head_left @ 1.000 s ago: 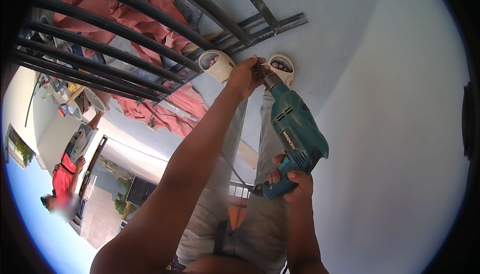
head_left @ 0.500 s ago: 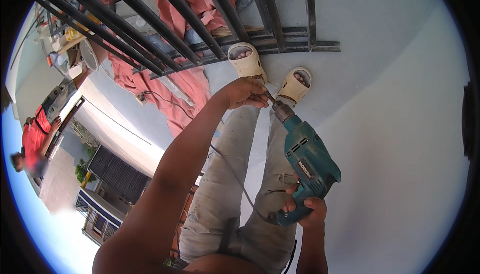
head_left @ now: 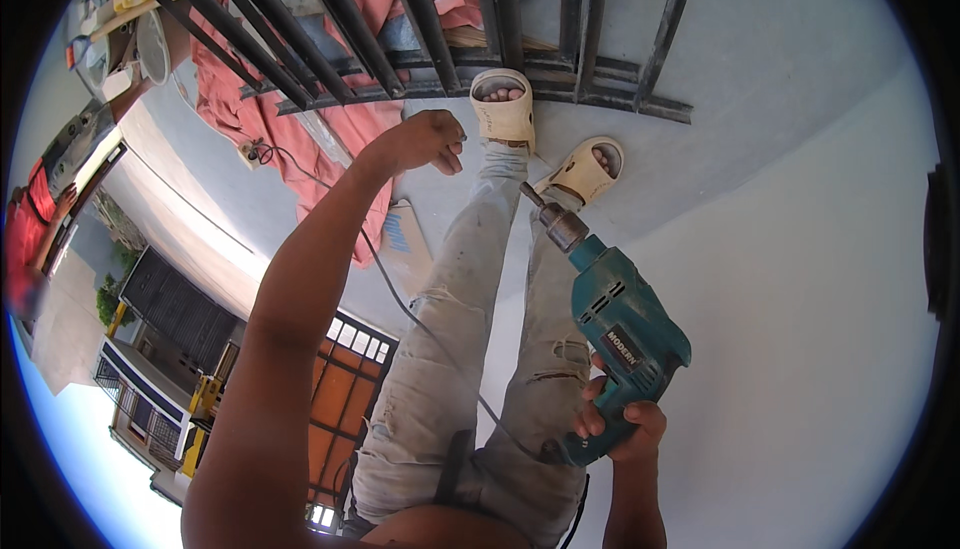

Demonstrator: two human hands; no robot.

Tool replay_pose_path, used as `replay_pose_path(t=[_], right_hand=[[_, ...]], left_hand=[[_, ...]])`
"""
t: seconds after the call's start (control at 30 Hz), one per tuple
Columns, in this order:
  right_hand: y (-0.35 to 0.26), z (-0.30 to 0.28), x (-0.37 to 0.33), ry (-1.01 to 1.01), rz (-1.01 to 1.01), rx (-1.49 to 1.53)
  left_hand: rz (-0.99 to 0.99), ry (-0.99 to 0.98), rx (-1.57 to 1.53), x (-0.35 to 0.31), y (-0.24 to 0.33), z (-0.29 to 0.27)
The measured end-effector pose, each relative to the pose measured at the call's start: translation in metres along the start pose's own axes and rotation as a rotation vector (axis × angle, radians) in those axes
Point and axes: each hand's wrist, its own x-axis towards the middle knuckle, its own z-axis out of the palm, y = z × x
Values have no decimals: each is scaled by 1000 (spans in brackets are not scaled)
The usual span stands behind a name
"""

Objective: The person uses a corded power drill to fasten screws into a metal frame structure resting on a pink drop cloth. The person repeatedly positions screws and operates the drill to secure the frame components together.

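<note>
My right hand [head_left: 625, 427] is wrapped round the handle of a teal corded power drill [head_left: 630, 324]. The drill points up and to the left, and its metal chuck [head_left: 562, 227] carries a short dark bit [head_left: 531, 193] in front of my shins. My left hand [head_left: 428, 142] hangs in the air left of my feet, apart from the bit. Its fingers are loosely bent and spread a little, with nothing visible in them. A dark cord [head_left: 420, 324] runs from the drill's handle across my leg to the upper left.
A black metal bar grille [head_left: 400, 34] stands just beyond my cream clogs [head_left: 505, 114]. Red cloth [head_left: 240, 109] and a cardboard piece [head_left: 405, 239] lie on the floor. A person in red [head_left: 35, 214] is at the far left. Grey floor [head_left: 780, 279] stretches to the right.
My left hand has let go of the bit's tip and moved up and left. The drill stays in my right hand, barely shifted. The view has turned slightly.
</note>
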Motion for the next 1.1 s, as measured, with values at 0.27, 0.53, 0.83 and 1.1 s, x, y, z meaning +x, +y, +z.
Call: replay_pose_path(t=[0.27,0.53,0.83,1.1], right_hand=[[6,13,41,110,-243,-339],[32,-6,178,303,-522,-795],[35,-21,252,433,-570,-1019],[42,-34,268,424,-577,-909]], left_hand=[[-11,722,-423,-22,-16,-46],[-99,60,-503,49,77,144],[-153,120,-517,115,71,132],[-166,134,-445,132,64,133]])
